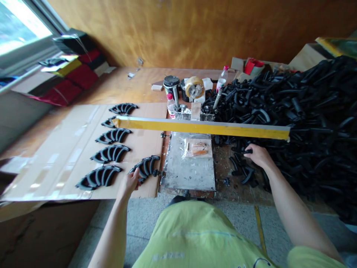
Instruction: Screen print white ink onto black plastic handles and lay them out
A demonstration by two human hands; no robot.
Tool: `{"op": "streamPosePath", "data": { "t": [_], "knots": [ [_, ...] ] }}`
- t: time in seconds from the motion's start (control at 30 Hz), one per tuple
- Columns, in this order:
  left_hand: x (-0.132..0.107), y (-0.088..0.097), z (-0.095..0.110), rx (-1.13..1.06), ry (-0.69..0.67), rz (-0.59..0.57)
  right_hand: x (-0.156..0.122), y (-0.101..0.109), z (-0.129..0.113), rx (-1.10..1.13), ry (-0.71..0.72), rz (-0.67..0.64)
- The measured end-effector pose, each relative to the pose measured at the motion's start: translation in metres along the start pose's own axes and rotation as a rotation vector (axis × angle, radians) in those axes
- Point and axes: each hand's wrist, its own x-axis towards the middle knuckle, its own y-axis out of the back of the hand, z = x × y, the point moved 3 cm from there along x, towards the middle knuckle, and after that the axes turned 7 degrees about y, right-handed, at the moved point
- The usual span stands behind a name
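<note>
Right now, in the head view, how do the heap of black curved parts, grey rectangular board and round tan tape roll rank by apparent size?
1. Heap of black curved parts
2. Grey rectangular board
3. Round tan tape roll

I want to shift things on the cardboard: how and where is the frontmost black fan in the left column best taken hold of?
Probably by both ends at once, coming from the near side: the fan of curved parts spreads sideways, and bare cardboard borders its near edge. Whether its parts are joined, I cannot tell.
</note>
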Motion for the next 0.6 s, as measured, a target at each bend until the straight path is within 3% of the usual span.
{"op": "streamPosePath", "data": {
  "t": [0.07,0.17,0.27,0.33,0.43,0.6],
  "knots": [
    [-0.013,-0.012,0.050,-0.085,-0.155,-0.040,0.005,-0.001,-0.033,0.171,0.084,0.033],
    [-0.042,-0.029,0.135,-0.339,-0.406,-0.089,0.012,-0.022,-0.098,0.391,0.355,0.058],
    [-0.070,-0.039,0.205,-0.642,-0.577,-0.140,0.015,-0.057,-0.155,0.356,0.624,0.056],
    [-0.083,-0.043,0.235,-0.738,-0.639,-0.155,0.014,-0.080,-0.180,0.230,0.729,0.052],
    [-0.090,-0.047,0.251,-0.728,-0.671,-0.118,0.010,-0.100,-0.197,0.071,0.798,0.062],
    [-0.084,-0.047,0.231,-0.707,-0.662,-0.126,0.008,-0.093,-0.185,0.049,0.737,0.062]
  ]
}}
